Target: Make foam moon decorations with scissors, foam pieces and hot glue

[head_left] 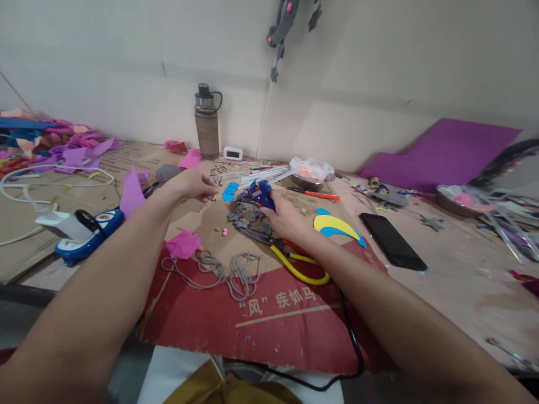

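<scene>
My right hand is wrapped round a blue glue gun, held just above the cardboard. Left of it, my left hand hovers with thumb and fingertips pinched together; whatever is between them is too small to make out. A short stack of blue cut-out shapes lies between the two hands. Below the glue gun are several grey star-like shapes. Scissors with yellow handles rest partly under my right forearm. Nearer to me lie tangled grey cord, a pink scrap and small beads.
A bottle and a small white clock stand by the wall. To the right are yellow and blue crescents, a phone and a purple sheet. A black cable hangs over the front edge; a blue power strip sits left.
</scene>
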Demonstrator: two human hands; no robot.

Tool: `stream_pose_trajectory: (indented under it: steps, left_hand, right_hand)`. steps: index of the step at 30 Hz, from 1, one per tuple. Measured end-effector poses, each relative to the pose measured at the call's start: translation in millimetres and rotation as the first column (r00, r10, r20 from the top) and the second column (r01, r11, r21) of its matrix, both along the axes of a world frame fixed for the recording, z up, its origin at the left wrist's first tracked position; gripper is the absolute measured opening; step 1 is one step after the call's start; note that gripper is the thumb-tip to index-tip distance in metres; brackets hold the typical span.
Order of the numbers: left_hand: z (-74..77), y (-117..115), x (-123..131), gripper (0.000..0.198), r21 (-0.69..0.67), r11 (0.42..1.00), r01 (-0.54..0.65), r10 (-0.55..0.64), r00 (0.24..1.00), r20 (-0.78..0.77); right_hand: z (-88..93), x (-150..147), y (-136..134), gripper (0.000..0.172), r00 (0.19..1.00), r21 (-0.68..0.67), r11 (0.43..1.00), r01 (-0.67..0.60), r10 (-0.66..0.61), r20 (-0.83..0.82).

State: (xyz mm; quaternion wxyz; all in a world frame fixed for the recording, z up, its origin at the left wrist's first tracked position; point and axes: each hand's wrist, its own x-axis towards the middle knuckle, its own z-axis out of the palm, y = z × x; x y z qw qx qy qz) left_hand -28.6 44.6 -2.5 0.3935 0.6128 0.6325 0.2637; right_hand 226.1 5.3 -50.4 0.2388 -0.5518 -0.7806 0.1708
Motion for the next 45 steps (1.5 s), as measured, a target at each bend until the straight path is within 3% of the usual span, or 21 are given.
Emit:
stream_pose_trajectory:
  steps: [22, 28, 32, 35, 38, 41, 45]
  left_hand:
    - [-6.9, 6, -1, 0.013, -0.023, 1.0, 0.012, -0.013, 0.998, -0.068]
    - [-6.5, 5, 0, 0.011, -0.031, 0.999, 0.018, -0.02, 0.997, -0.068]
    - [-4.7, 4, 1, 0.011, -0.026, 1.0, 0.015, -0.017, 0.996, -0.083]
    - [-2.6, 0, 5, 0.011, -0.026, 1.0, 0.011, -0.013, 0.995, -0.096]
    - [-1.9, -4, 10, 0.011, -0.021, 1.0, 0.024, -0.026, 0.994, -0.104]
    - [-1.4, -8, 12, 0.013, -0.008, 0.999, 0.043, -0.044, 0.986, -0.159]
    - [1.0, -18, 4, 0.011, -0.003, 0.993, 0.114, -0.111, 0.964, -0.242]
  right_hand:
    - [0.3, -3, 2, 0.035, 0.999, 0.013, 1.0, 0.019, -0.019, 0.037]
    - [-2.0, -4, 0, 0.043, 0.999, 0.098, 0.995, -0.032, 0.028, 0.041]
    - [-2.6, -4, 0, 0.048, 1.0, 0.134, 0.991, -0.009, 0.011, -0.011]
    - [-4.8, -2, 6, 0.046, 0.985, 0.105, 0.994, 0.035, -0.016, -0.173]
    - [-7.9, 1, 13, 0.035, 0.882, -0.022, 0.998, 0.062, -0.065, -0.467]
    - [-5.8, 6, 14, 0.026, 0.673, -0.191, 0.981, -0.037, -0.117, -0.73]
    - [5.2, 15, 5, 0.029, 0.457, -0.228, 0.96, -0.162, -0.132, -0.88]
